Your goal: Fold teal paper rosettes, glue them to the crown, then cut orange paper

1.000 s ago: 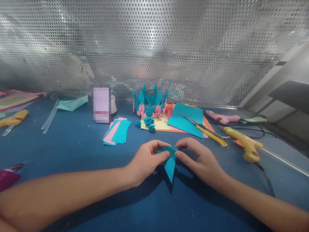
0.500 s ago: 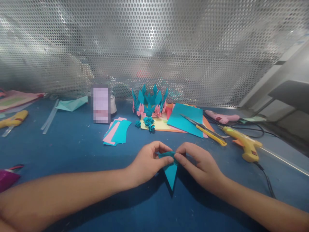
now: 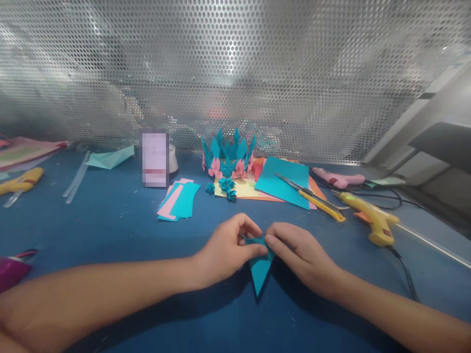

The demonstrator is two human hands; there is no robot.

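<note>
A folded piece of teal paper (image 3: 259, 274), its long point aimed toward me, is pinched between both hands low in the middle of the view. My left hand (image 3: 230, 247) grips its upper left part, thumb laid across the front. At the upper right edge my right hand (image 3: 300, 247) holds it between thumb and fingers. The fingers hide much of the top folds. Beyond the hands stands a teal paper crown (image 3: 228, 154) trimmed with pink paper pieces. Several small teal paper flowers (image 3: 226, 185) lie in front of it.
Left of centre are teal and pink paper strips (image 3: 180, 201). Stacked coloured sheets (image 3: 283, 179) carry a yellow utility knife (image 3: 322, 203) and scissors. A yellow glue gun (image 3: 373, 220) with its cord and a pink glue gun (image 3: 338, 177) lie right. A perforated metal panel (image 3: 235, 63) closes the back.
The teal paper's point has swung slightly down and to the left. My left thumb has slid a little to the right across the paper, and my right fingers have shifted slightly.
</note>
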